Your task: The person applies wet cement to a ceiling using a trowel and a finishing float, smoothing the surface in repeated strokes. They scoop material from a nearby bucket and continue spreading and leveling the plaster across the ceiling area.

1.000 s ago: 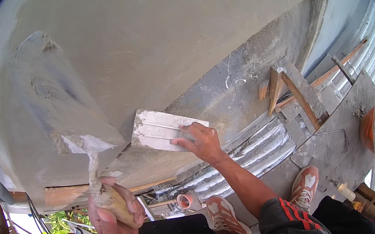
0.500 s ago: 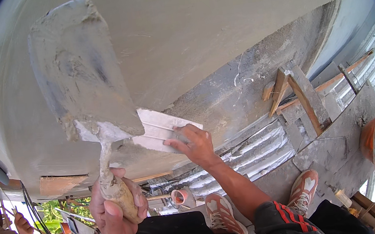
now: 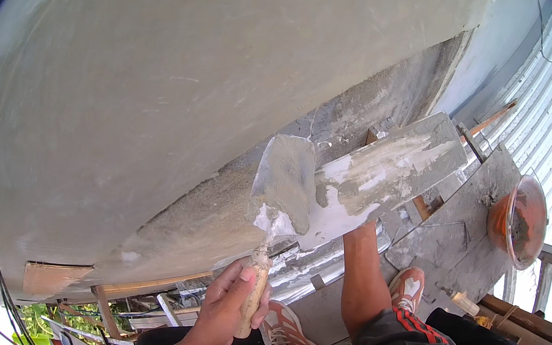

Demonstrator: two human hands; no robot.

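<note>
Grey wet plaster coats the trowel point(image 3: 286, 182) blade, which sits near frame centre, tip toward 12 o'clock, over the near end of the hawk board point(image 3: 389, 171). Whether blade and board touch cannot be told from this angle.

Left hand point(image 3: 228, 306) is wrapped tight around the trowel's wooden handle point(image 3: 252, 301), at 7 o'clock from the blade. The grip sits mid-handle with the butt showing below the fingers.

Right hand is hidden under the hawk board; only the right forearm point(image 3: 360, 270) shows, rising straight to the board's underside. Grip there cannot be told; judging by the board staying level, it is carried from below.

Handling, as a judgement:
- Trowel: stiff steel blade, light on its own, front-heavy once loaded. Handle looks dusted with plaster, so possibly slick. Take it on the wooden handle only, close to the neck for control.
- Hawk board: flat, rigid, smeared white and grey. Load rides loose on top, so any tilt could shed it. Support it under the centre.
- Plaster: soft, heavy, sticky.

Surroundings: smooth plastered wall point(image 3: 206, 76) fills the upper frame, with a rougher bare band point(image 3: 191, 223) at 9 o'clock from the blade. Orange bucket point(image 3: 519, 219) sits on a platform at 3 o'clock. 2 orange-and-white shoes point(image 3: 405, 288) show at 6 o'clock.
</note>
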